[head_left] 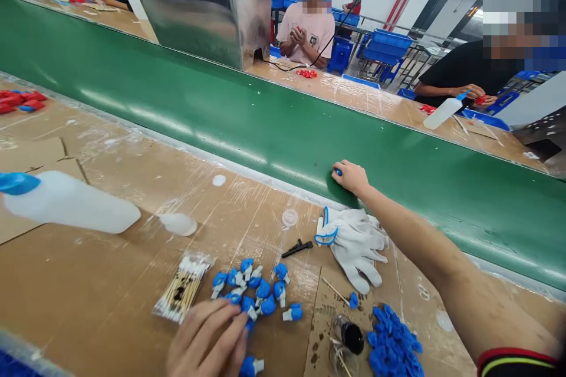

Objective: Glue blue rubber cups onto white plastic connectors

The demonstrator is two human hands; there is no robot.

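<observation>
My right hand (351, 177) is over the near side of the green conveyor belt (212, 112), its fingers closed round a small blue piece (338, 172) that is mostly hidden. Low in the view, my left hand (207, 336) has its fingers loosely bent and slightly apart, with fingertips at the edge of a group of small blue pieces with white tabs (263, 288); its thumb is hidden. Left of that group lies a bag of cotton swabs (183, 285). Right of it, a dark-capped small jar (349, 333) and a heap of blue pieces (393, 341) sit near a cardboard sheet.
White gloves (354, 241) and a black tool (297, 247) lie beside the belt. A white squeeze bottle (84, 203) rests on its side at left, near red pieces (20, 100). Across the belt, people handle red pieces beside a metal box (198, 9).
</observation>
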